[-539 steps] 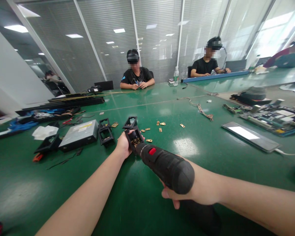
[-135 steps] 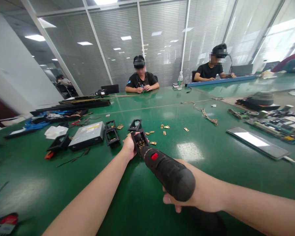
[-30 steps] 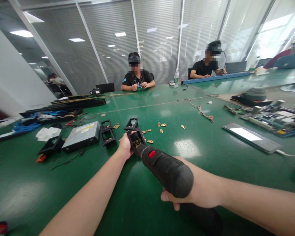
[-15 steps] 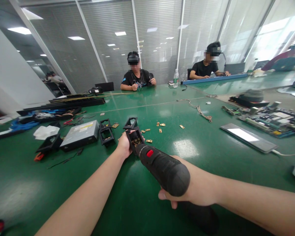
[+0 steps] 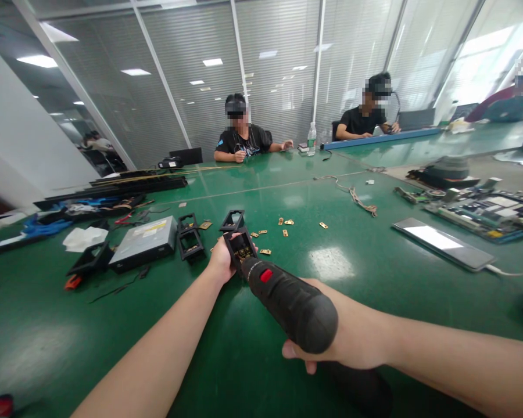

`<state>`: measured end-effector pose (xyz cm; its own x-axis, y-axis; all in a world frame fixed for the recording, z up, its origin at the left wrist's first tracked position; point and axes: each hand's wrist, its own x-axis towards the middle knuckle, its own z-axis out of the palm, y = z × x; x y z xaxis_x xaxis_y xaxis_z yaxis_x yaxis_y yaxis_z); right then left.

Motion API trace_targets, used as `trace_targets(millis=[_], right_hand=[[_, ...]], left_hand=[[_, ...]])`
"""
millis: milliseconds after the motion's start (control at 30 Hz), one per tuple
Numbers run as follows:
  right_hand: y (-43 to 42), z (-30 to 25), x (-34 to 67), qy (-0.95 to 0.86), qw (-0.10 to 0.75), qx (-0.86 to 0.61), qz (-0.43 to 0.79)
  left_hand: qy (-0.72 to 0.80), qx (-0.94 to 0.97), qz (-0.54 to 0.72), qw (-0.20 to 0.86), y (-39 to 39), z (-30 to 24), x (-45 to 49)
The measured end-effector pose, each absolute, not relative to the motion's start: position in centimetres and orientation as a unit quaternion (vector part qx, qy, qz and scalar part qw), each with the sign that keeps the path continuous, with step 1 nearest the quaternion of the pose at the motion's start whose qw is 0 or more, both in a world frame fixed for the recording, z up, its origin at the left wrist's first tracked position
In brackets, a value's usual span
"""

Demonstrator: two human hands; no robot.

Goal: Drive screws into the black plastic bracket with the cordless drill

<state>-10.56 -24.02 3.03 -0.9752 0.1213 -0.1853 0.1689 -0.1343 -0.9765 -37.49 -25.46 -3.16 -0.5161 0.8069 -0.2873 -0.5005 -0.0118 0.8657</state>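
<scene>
My left hand is closed round a black socket frame with brass-coloured parts inside, holding it tilted over the table. In my right hand is a black cordless screwdriver with a red switch on top. Its front end points into the frame's opening; the bit tip is hidden there. Another black frame stands just behind the held one. Small brass plates lie scattered beyond my hands. To the left, two more black frames stand close together.
A silver disc drive lies at the left beside another black frame. On the right are a phone with a cable and a circuit board. A water bottle stands across the table, where two people sit.
My hands, the frame and the screwdriver keep nearly the same pose. The view has shifted slightly. The person opposite has stretched one hand out towards the bottle.
</scene>
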Motion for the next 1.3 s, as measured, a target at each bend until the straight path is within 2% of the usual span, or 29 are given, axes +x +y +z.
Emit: trace_targets(millis=[1300], right_hand=[[-23.98,2.94,-10.62,0.668,0.022,0.119,-0.734]], left_hand=[[0.521,0.136,0.700,0.470,-25.46,-3.12,-37.45]])
